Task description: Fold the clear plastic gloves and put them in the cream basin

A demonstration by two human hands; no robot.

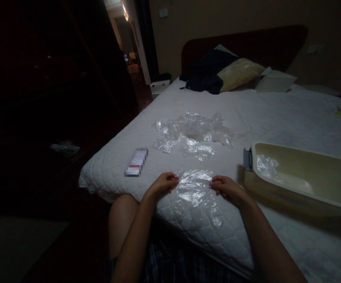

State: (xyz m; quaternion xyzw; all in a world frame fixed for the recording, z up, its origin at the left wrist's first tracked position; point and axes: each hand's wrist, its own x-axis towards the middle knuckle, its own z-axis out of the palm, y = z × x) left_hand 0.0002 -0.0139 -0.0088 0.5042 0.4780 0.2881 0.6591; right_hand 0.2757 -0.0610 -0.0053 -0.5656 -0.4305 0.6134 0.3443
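A clear plastic bag [195, 192] is spread near the front edge of the bed, its lower part crumpled and hanging toward me. My left hand [164, 183] pinches the bag's upper left side between thumb and fingers. On the opposite side, my right hand [225, 186] grips its upper right edge, also with closed fingers. Just beyond lies a loose pile of crumpled clear plastic bags [192, 133]. To the right stands a cream plastic bin [291, 200] with a grey side latch, and a piece of clear plastic [267, 167] rests inside it.
A blurred-out phone-like rectangle [136, 162] lies on the white quilted bed [114, 173] at left. Dark clothing [208, 72] and a beige pillow [241, 74] are by the headboard [247, 43]. A white box [160, 87] stands beyond the bed's left side.
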